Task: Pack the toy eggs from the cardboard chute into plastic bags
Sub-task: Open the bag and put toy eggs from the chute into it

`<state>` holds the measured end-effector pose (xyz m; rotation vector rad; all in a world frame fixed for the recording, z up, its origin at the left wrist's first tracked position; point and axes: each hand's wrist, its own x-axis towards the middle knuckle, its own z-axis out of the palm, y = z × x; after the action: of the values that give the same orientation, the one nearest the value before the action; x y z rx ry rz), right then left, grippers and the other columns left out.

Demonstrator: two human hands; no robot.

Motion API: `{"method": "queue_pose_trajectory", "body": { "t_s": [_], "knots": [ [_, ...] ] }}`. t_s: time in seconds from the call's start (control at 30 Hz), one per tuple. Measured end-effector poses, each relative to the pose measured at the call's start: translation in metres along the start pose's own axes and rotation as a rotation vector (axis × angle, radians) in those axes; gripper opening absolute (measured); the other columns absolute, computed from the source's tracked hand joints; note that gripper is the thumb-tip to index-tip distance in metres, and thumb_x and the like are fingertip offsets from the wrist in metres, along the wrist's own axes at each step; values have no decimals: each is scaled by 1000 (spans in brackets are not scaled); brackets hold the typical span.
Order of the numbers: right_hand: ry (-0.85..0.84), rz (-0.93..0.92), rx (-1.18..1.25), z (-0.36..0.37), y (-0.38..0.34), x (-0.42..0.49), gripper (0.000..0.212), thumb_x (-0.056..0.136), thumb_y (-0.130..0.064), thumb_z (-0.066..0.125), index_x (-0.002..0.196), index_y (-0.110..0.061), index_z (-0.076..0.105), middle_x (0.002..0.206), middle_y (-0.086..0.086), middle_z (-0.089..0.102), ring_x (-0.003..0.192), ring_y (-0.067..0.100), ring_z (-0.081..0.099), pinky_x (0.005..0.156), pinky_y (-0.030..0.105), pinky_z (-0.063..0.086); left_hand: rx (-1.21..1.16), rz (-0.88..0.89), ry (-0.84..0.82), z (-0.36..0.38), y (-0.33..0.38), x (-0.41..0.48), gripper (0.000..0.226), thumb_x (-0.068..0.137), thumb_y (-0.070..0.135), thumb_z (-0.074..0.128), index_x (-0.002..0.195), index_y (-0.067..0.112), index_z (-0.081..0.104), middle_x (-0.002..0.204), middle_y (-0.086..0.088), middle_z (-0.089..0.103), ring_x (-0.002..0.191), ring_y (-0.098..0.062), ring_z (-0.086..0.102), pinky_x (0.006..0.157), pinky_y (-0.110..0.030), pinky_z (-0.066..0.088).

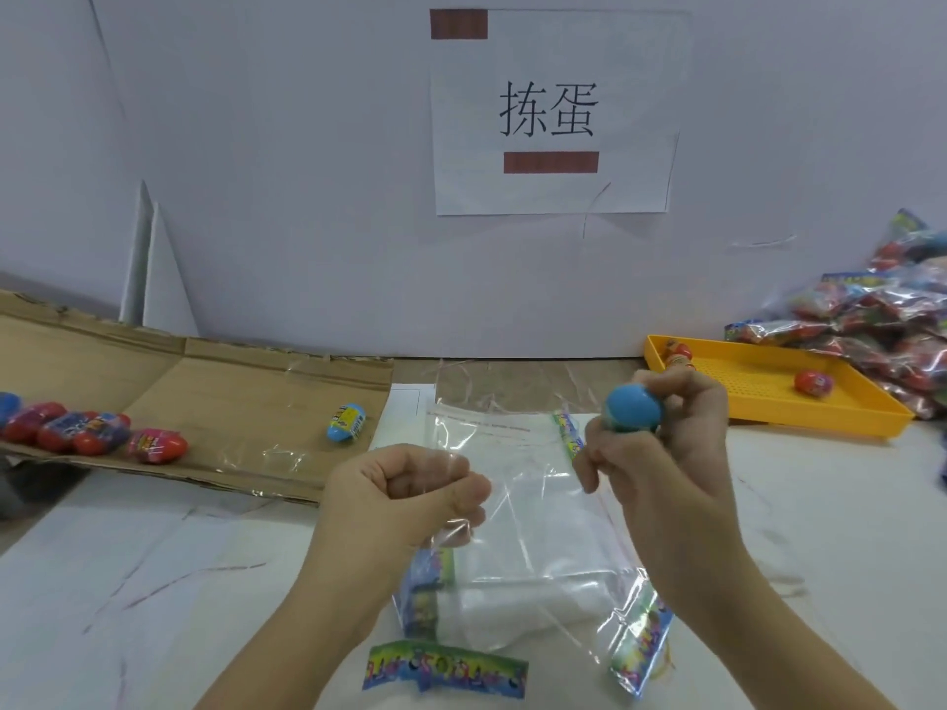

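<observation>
Holds a round blue plastic toy egg up in the right hand, with the fingers curled round it and only the top of the egg showing. Keeps it over the far right part of a clear plastic bag with bright printed edges. Pinches the left side of that bag with the left hand, fingers curled tight like a fist round the thin film. Bag spread out between the two hands, in the middle of the white surface. Just near of the bag, a loose colourful printed paper strip, lying flat.

On the left, a flat brown cardboard chute resting on the surface. At its left end, a bunch of red plastic toy eggs lying close together. Near its right end, well apart from the red ones, a single blue and yellow toy egg.

On the far right, a yellow plastic tray with one red toy egg inside. Behind the tray, a big heap of filled shiny bags. On the far wall, a white paper sign with two black characters.
</observation>
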<state>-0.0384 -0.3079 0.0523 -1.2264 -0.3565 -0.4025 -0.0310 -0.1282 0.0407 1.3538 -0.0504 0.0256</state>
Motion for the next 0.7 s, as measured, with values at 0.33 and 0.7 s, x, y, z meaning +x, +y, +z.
{"method": "queue_pose_trajectory", "body": {
  "t_s": [0.33,0.7],
  "knots": [
    [-206,-387,-928,4,3,-10,40,80,-23,72,109,-41,50,101,-26,60,92,-3,56,81,9,43,262,236,-5,2,-3,-8,42,41,33,87,81,31,75,85,3,77,64,-23,72,67,-35,62],
    [-187,-259,-897,11,6,-13,38,81,-36,68,101,-54,43,103,-41,54,88,2,60,82,38,50,337,376,-45,1,-7,-12,48,53,31,85,97,47,72,81,8,76,76,-12,74,76,-35,60]
  ]
}}
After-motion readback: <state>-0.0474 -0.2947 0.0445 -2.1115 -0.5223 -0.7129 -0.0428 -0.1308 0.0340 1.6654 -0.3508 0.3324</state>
